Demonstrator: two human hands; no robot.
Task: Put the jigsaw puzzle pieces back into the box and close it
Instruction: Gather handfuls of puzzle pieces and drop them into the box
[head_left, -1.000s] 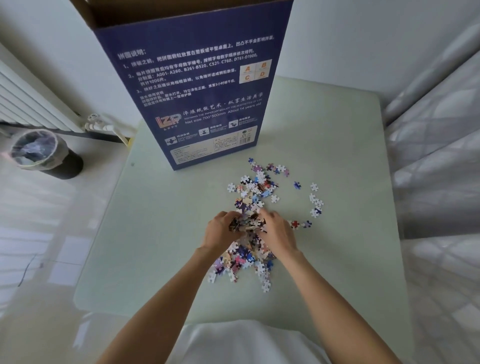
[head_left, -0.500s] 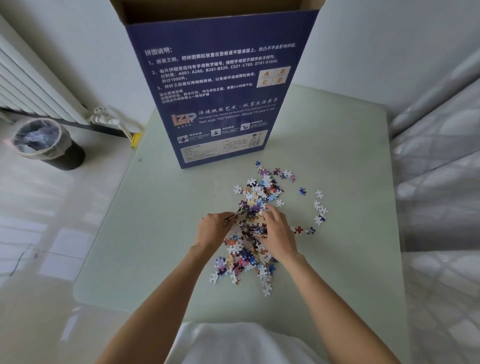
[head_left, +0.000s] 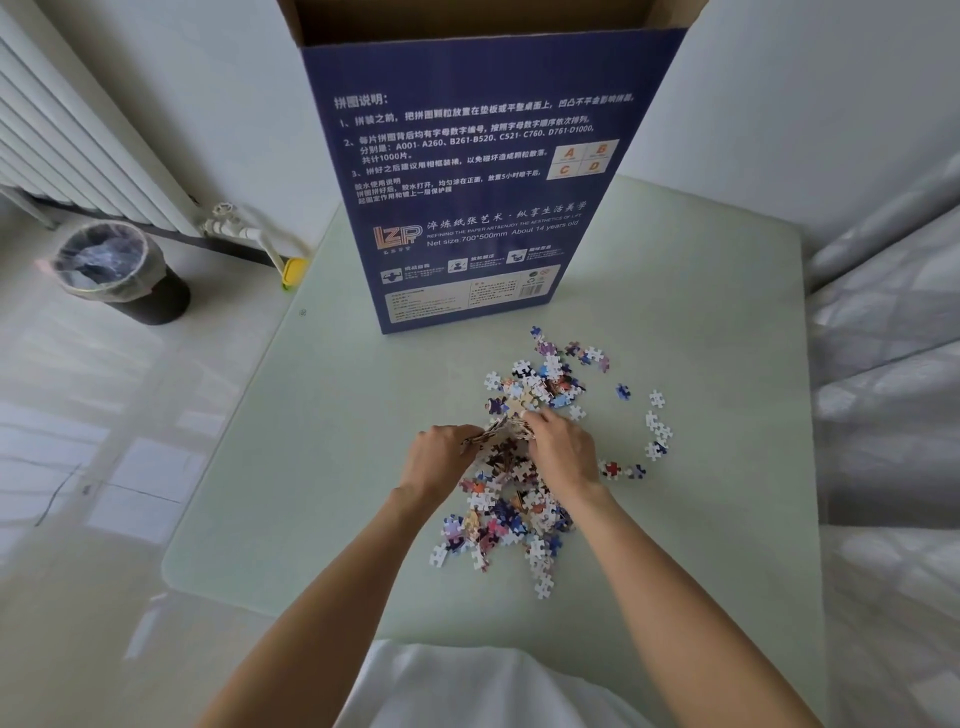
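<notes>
Seemingly mid-scoop, both hands sit over the puzzle pieces (head_left: 511, 467), which lie scattered across the middle of the pale green table (head_left: 311, 467), somewhat toward its right edge. The head view is the only one. The left hand (head_left: 439, 457) and the right hand (head_left: 563, 452) face each other with fingers curled inward, pinching a small bunch of pieces between them; how firmly each one grips is hard to tell. More pieces lie loose beyond the hands toward the box (head_left: 478, 208), nearer the person, and in a thin trail off to the right.

The box stands upright at the far edge of the table, straight ahead of the hands and slightly left, its long axis vertical and its top flaps open. Its mouth is high above the pile, so the bunch would have to go up and forward to clear the rim. Both hands look about equally near to it. Most of the pieces remain on the table, so the task seems far from done.

On the floor to the left stands a lined bin (head_left: 111, 270).
</notes>
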